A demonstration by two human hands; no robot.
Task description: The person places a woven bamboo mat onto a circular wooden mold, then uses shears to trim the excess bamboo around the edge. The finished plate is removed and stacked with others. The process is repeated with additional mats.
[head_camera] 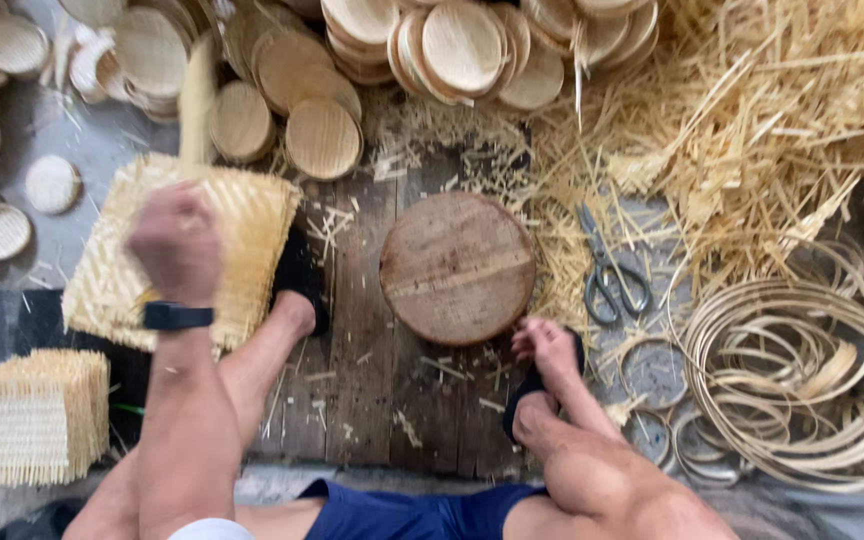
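The left hand [180, 245], blurred, grips a square pale woven bamboo mat [242, 225]; light and springy, best held by its edge. The right hand is not visible.

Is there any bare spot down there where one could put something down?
Yes: the dark planks between the woven square mat and the round wooden block, and the block's bare top. The grey floor at upper left has a small gap. Right side is crowded: straw, scissors, coiled hoops.
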